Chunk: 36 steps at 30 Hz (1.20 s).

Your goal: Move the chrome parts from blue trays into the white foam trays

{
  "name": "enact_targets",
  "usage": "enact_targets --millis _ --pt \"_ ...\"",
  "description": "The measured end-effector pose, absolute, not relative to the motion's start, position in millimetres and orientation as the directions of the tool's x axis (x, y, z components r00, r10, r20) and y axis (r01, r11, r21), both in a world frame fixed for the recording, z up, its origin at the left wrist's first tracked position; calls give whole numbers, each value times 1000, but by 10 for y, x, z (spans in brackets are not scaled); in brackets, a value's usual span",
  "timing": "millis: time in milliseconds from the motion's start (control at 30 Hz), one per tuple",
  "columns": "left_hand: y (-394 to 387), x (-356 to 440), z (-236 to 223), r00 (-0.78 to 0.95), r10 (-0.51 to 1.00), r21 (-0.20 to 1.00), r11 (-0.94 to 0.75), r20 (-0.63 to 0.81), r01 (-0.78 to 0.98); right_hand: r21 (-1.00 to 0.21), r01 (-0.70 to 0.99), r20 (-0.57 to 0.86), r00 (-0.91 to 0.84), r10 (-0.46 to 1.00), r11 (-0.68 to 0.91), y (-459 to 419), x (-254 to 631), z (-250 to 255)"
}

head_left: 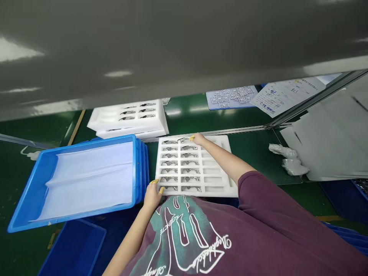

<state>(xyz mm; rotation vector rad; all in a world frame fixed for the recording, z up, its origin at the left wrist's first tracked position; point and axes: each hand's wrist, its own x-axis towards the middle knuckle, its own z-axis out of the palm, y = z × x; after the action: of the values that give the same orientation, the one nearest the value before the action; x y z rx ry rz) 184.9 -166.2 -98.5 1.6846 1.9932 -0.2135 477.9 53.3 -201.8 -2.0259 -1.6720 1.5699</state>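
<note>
A white foam tray [201, 161] lies in front of me, with rows of slots. Shiny curved metal pieces [189, 155] fill much of its left and middle columns, while the right column's visible slots hold none. At the far edge, my right hand [198, 138] pinches a shiny curved metal piece [184, 140] at the top of the middle column. Yellow covers sit on the fingertips of both hands. My left hand [153, 194] grips the tray's near left corner, thumb and finger at its edges. My right forearm hides part of the right column.
Left stands a stack of blue bins [134, 168], the top one lined with white sheets [92, 176]. Behind are stacked white foam trays [106, 115] and a shallow tray of small metal frames [232, 96]. Paper forms [287, 96] lean right. A grey panel [184, 50] hangs overhead.
</note>
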Motion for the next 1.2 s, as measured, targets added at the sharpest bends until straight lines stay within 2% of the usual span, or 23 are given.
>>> enact_targets --millis 133,233,300,367,667,833,1000,1200 --pt "-1869 1722 -1090 -220 809 205 383 -545 901 -518 770 -673 -100 733 -371 493 4797 -2060" --pt "-1917 1737 -1109 -293 702 193 525 -649 829 -378 872 -705 -52 708 -312 489 4787 -2048" --pt "-1903 1756 -1100 -309 663 172 556 -681 813 -295 913 -729 -26 684 -280 508 4772 -2039" --pt "-1878 1763 -1083 -308 651 157 554 -693 817 -265 925 -750 -20 661 -272 534 4753 -2032" --pt "-1838 1751 -1047 -302 657 147 536 -691 831 -268 923 -787 -45 615 -276 638 4745 -1931" --pt "-1861 1760 -1049 -295 667 175 543 -684 821 -365 891 -712 -80 698 -270 441 4843 -1821" --pt "-1848 1774 -1056 -314 677 182 556 -665 811 -311 903 -761 -49 647 -297 144 4829 -1829" --pt "-1807 1791 -1046 -347 658 137 567 -669 812 -342 884 -761 -60 646 -320 81 4807 -1943"
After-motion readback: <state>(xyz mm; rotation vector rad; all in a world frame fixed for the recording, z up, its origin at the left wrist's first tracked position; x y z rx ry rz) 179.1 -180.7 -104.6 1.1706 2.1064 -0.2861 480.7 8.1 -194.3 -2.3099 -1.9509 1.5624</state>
